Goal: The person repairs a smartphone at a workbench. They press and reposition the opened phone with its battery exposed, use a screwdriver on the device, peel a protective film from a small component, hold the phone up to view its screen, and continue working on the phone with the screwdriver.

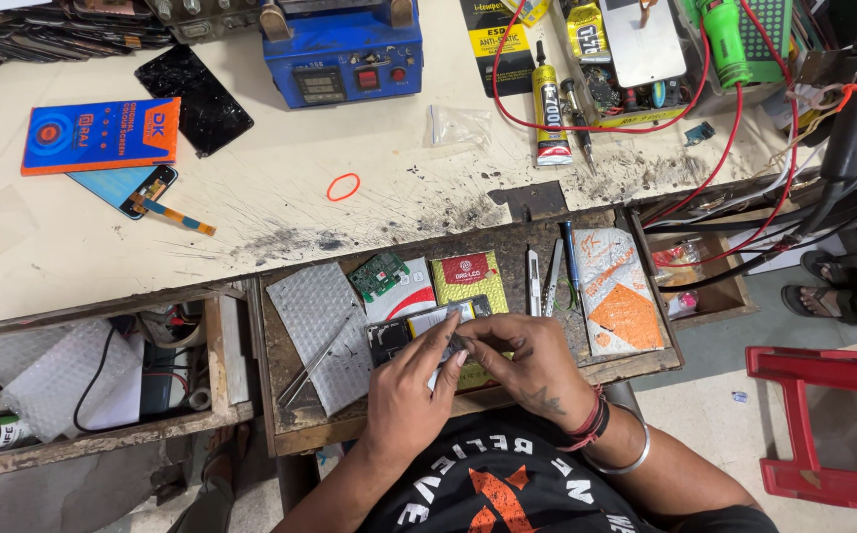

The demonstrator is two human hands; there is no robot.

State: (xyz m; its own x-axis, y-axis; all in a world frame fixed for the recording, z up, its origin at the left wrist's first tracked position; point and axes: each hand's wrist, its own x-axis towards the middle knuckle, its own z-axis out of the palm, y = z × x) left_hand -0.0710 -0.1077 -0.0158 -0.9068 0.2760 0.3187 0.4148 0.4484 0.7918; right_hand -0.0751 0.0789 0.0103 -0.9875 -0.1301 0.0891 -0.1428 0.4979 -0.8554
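The pale, scratched bench (280,212) fills the upper half of the view, from nine o'clock round to three. At twelve o'clock on it stands a blue box-shaped machine (341,49) with a red switch. At ten o'clock lies an orange and blue packet (101,135), with a black glass panel (194,99) just beside it toward eleven. A small orange rubber ring (342,187) lies near the centre. At one o'clock a glue tube (550,116) lies on end beside a looping red wire (606,126).

Below the bench edge an open wooden drawer (295,380) sits at six o'clock, holding a sheet of bubble wrap (322,326), a green circuit board (379,274) and a white and orange packet (618,296) toward three.

Over the drawer's front, the left hand (410,390) and right hand (527,365) meet on an opened phone (426,326). Both sets of fingers are narrowed: the left fingers steady its edge, the right fingers pinch at its inner part.
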